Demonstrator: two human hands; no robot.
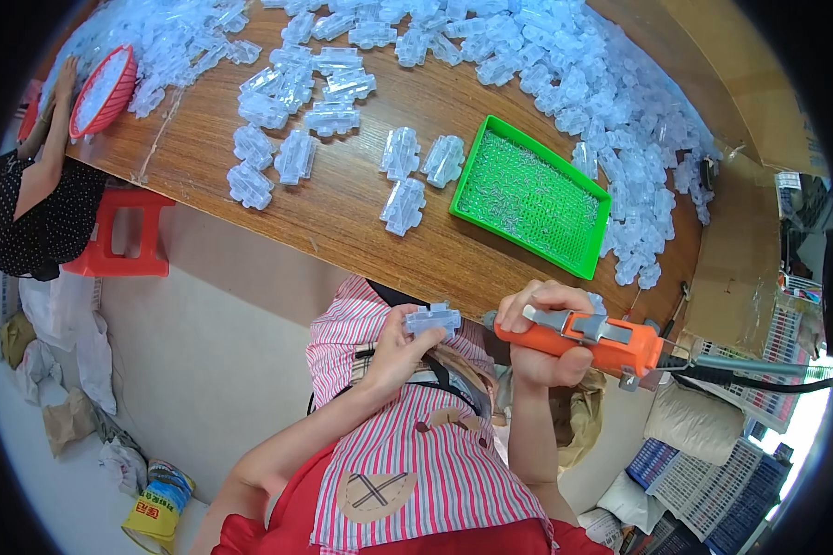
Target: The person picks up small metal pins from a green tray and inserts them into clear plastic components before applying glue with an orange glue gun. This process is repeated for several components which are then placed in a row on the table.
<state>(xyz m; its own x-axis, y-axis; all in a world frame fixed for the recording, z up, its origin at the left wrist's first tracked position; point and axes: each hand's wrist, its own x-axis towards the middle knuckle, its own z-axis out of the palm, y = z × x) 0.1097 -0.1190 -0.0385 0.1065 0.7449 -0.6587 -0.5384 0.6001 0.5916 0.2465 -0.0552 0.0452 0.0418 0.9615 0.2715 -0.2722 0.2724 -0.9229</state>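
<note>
In my left hand (pixel 396 359) is a clear plastic housing (pixel 432 320), pinched between thumb and fingers just off the table's near edge. My right hand (pixel 539 368) is wrapped round an orange electric screwdriver (pixel 625 352) with a grey lever. The screwdriver's tip points left toward the housing, and a gap shows between them. On the table beyond lies a green tray (pixel 592 262) holding many small metal screws (pixel 537 190). Three more clear housings (pixel 403 205) lie left of the tray.
Clear plastic housings are heaped (pixel 565 65) along the table's back and right, beside cardboard (pixel 740 240). More housings (pixel 292 83) lie in loose groups. At left, a co-worker's arm (pixel 51 157) is by a red basket (pixel 128 83) and red stool (pixel 120 259). A cable (pixel 759 381) trails from the screwdriver.
</note>
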